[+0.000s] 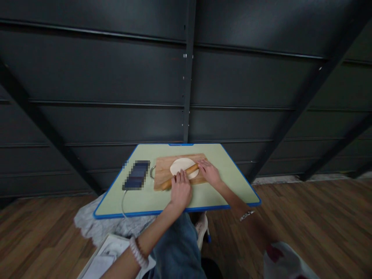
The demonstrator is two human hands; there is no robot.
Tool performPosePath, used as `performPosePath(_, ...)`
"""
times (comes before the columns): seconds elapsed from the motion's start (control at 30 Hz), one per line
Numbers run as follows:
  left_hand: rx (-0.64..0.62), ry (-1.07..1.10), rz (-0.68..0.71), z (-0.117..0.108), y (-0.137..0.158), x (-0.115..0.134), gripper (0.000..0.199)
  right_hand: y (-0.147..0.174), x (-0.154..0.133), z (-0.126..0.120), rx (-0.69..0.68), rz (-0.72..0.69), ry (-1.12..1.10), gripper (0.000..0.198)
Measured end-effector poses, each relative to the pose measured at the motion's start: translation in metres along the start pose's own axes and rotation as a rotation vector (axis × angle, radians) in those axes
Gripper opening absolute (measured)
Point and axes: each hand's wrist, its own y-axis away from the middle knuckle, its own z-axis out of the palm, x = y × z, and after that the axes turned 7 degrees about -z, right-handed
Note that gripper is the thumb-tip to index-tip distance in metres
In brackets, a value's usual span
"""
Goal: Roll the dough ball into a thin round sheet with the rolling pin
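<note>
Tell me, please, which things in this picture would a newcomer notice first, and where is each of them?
The eye would probably go first to the flat pale round, which looks like dough, on the wooden board. A rolling pin lies slantwise across it, with the left hand and right hand on it. Around them, the pale green tabletop with its blue edge stands out against the dark wall behind.

Rolling pin (pixel 192 169) across flat dough round (pixel 179 164), sm. table (pixel 223 161).
L hand (pixel 181 189): on pin, pin's L end jutting past; R hand (pixel 210 173): at R end. Dough: white, part under pin, on wood bd. (pixel 162 164) w/ metal ring (pixel 150 172). Table: pale green top, blue rim. L of bd.: dk. pixelated item (pixel 137 175), white cable (pixel 122 203). Behind: dk. panelled wall (pixel 116 128). Floor (pixel 305 217): wood planks.
</note>
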Motion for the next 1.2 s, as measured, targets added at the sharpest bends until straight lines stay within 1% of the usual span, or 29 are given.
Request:
performPosePath(0.17, -0.014, -0.001, -0.004, -0.001, -0.005, -0.002, 0.048, 0.007, 0.000, -0.008, -0.037, -0.015, 0.073, 0.038)
performPosePath(0.33, -0.003, 0.003, 0.003, 0.001, -0.001, 0.001, 0.048, 0.016, 0.001, -0.013, -0.057, -0.037, 0.107, 0.039)
performPosePath(0.5, 0.024, -0.004, 0.031, 0.004, 0.007, 0.003, 0.050, 0.010, -0.002, -0.027, -0.104, -0.063, 0.149, 0.038)
performPosePath(0.63, 0.009, 0.002, 0.058, 0.005, 0.009, -0.004, 0.051, -0.002, -0.005, -0.037, -0.155, -0.078, 0.138, 0.039)
performPosePath(0.77, -0.035, 0.018, 0.077, 0.001, 0.009, -0.013, 0.052, -0.009, -0.004, -0.039, -0.213, -0.060, 0.137, 0.034)
performPosePath(0.87, -0.053, 0.011, 0.088, -0.002, 0.011, -0.016, 0.053, -0.009, -0.001, -0.039, -0.217, -0.077, 0.138, 0.030)
performPosePath(0.97, -0.047, -0.008, 0.072, -0.002, 0.013, -0.016, 0.052, -0.008, 0.000, -0.042, -0.223, -0.124, 0.144, 0.029)
performPosePath(1.07, -0.059, -0.012, 0.046, 0.000, 0.009, -0.021, 0.051, -0.008, -0.002, -0.046, -0.240, -0.169, 0.166, 0.029)
performPosePath(1.2, -0.125, 0.020, 0.063, 0.002, -0.004, -0.034, 0.050, -0.008, -0.004, -0.047, -0.294, -0.117, 0.224, 0.032)
